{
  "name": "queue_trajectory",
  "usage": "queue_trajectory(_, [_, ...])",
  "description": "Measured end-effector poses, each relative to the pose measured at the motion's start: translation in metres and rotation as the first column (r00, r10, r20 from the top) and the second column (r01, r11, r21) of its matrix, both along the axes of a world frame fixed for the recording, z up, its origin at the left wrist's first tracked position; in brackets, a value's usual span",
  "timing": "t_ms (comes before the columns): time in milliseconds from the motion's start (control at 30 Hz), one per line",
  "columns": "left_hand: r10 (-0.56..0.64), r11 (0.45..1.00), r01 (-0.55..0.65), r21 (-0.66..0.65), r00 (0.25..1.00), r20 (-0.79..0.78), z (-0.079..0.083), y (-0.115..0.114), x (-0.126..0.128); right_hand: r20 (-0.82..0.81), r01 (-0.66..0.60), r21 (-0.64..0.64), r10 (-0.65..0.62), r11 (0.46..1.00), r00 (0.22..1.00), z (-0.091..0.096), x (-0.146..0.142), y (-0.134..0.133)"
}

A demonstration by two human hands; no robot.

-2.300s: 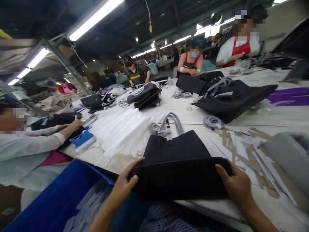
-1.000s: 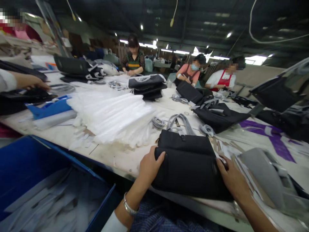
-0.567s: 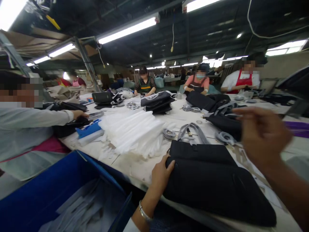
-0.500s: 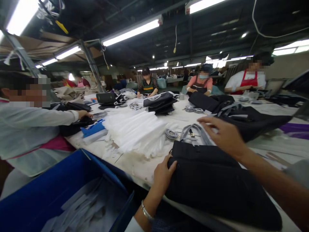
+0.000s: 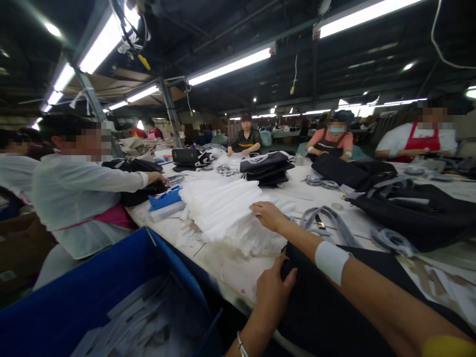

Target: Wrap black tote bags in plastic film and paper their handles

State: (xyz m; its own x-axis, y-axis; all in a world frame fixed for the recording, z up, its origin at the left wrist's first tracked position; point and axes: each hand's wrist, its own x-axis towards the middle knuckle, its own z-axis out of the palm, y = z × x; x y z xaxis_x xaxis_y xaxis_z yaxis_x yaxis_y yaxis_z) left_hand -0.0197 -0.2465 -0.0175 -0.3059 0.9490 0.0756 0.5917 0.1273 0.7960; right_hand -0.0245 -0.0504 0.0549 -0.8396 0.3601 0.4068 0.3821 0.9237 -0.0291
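Note:
My left hand (image 5: 273, 292) grips the upper left corner of a black bag (image 5: 334, 302), its thumb lying on the near face. The bag lies on the table in front of me, with grey plastic-wrapped straps (image 5: 330, 220) looping up behind it and a metal buckle among them. My right hand (image 5: 268, 216) reaches across above the bag, and its outstretched fingertips touch the right side of a pile of white, soft-looking folded strips (image 5: 223, 213). Nothing shows in its grasp. The right forearm covers part of the bag.
A blue bin (image 5: 122, 267) with clear plastic scraps stands lower left. Black bags (image 5: 420, 213) lie on the right of the white table (image 5: 208, 265); a bag stack (image 5: 266, 166) sits farther back. A co-worker (image 5: 85, 198) is at the left, others across.
My right hand has moved left from beside the straps to the white pile. My left hand stays on the bag's corner. The view has turned left.

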Motion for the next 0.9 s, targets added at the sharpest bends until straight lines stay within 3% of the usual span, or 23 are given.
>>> queue_trajectory(133, [-0.005,1.000,0.005,-0.009,1.000,0.014,0.000,-0.002,-0.001,0.008,0.043,0.052,-0.044,0.998,0.999,0.013,0.003,0.005])
queue_trajectory(367, [0.001,1.000,-0.001,-0.006,1.000,-0.011,-0.003,-0.001,-0.002,-0.055,0.184,0.235,-0.176,0.954,0.983,0.080,0.071,0.010])
queue_trajectory(500, [0.010,1.000,-0.010,0.009,1.000,-0.022,-0.004,0.000,-0.002,0.002,0.346,0.023,-0.346,0.938,0.938,0.102,0.127,0.011])
queue_trajectory(567, [0.014,1.000,-0.013,0.021,0.999,-0.049,-0.003,-0.001,0.000,0.050,0.419,-0.079,-0.416,0.905,0.908,0.108,0.160,0.009])
queue_trajectory(633, [0.015,1.000,-0.012,0.028,0.995,-0.099,-0.003,-0.002,0.001,0.071,0.567,-0.049,-0.564,0.822,0.823,0.115,0.196,0.005])
queue_trajectory(733, [0.014,0.996,0.006,0.091,0.976,-0.218,-0.005,0.000,0.000,0.064,0.773,0.141,-0.785,0.619,0.616,0.132,0.260,-0.012])
queue_trajectory(800, [0.021,0.978,0.051,0.204,0.941,-0.338,-0.008,0.003,-0.001,-0.002,0.817,0.265,-0.847,0.511,0.531,0.150,0.305,-0.028])
queue_trajectory(900, [0.018,0.914,0.189,0.358,0.865,-0.502,-0.011,0.010,-0.001,-0.211,0.840,0.388,-0.850,0.380,0.482,0.171,0.364,-0.056])
